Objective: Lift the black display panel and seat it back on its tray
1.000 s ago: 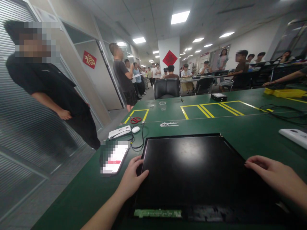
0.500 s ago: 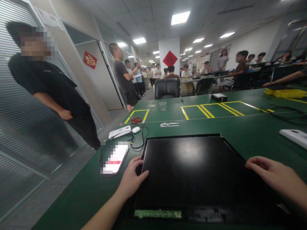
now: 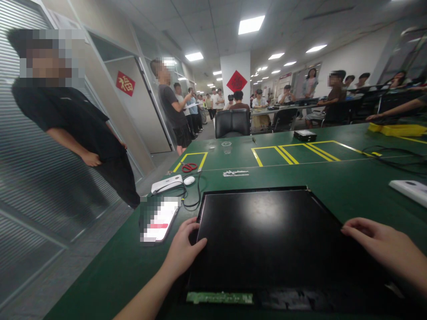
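A black LCD screen panel (image 3: 267, 240) lies face up on the green table in front of me. Along its near edge runs a green circuit strip (image 3: 220, 297). My left hand (image 3: 187, 244) grips the panel's left edge, thumb over the front and fingers curled at the side. At the right edge, my right hand (image 3: 370, 235) is closed in a pinch on the rim; its fingertips are partly hidden. Left of the panel rests a phone (image 3: 163, 220) with a lit screen.
Beyond the phone are a white device (image 3: 167, 183), a white mouse (image 3: 189, 180), black cables and red-handled scissors (image 3: 189, 167). Small white strips (image 3: 235, 173), a clear cup (image 3: 227, 148) and a black box (image 3: 304, 135) stand farther back. A white object (image 3: 408, 192) lies right. People stand and sit around.
Both hands and the panel have stayed in place. The person standing at the left has shifted very slightly.
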Demonstrator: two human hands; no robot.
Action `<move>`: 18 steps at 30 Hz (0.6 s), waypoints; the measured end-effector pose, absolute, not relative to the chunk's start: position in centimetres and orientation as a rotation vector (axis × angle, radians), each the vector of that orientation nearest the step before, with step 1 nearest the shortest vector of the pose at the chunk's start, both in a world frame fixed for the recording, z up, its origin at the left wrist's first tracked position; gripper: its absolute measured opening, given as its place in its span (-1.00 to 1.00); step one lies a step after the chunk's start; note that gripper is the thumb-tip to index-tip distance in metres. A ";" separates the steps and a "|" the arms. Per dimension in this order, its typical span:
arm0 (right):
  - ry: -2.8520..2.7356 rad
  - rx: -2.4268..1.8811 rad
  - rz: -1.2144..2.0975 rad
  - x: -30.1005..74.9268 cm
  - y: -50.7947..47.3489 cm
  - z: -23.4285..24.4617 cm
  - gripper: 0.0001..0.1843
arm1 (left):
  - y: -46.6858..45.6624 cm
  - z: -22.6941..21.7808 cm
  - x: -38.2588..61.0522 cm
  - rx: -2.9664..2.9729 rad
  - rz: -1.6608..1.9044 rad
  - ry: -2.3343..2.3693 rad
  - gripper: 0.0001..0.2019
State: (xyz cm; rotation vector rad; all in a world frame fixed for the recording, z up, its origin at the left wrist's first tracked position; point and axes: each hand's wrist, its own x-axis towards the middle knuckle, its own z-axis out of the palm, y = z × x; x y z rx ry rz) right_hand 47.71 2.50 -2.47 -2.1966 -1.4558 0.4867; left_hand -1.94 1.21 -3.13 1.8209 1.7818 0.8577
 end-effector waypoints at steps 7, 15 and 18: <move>-1.484 -2.161 0.459 48.2 2.7 -3.1 -0.49 | 1.3 -3.3 -1.8 1.857 0.842 1.803 -0.63; -1.469 -2.171 0.465 48.1 2.7 -3.0 -0.48 | 1.2 -3.0 -1.9 1.912 0.788 1.826 -0.64; -1.469 -2.168 0.464 48.1 2.7 -3.0 -0.49 | 1.0 -2.9 -1.7 1.945 0.746 1.819 -0.60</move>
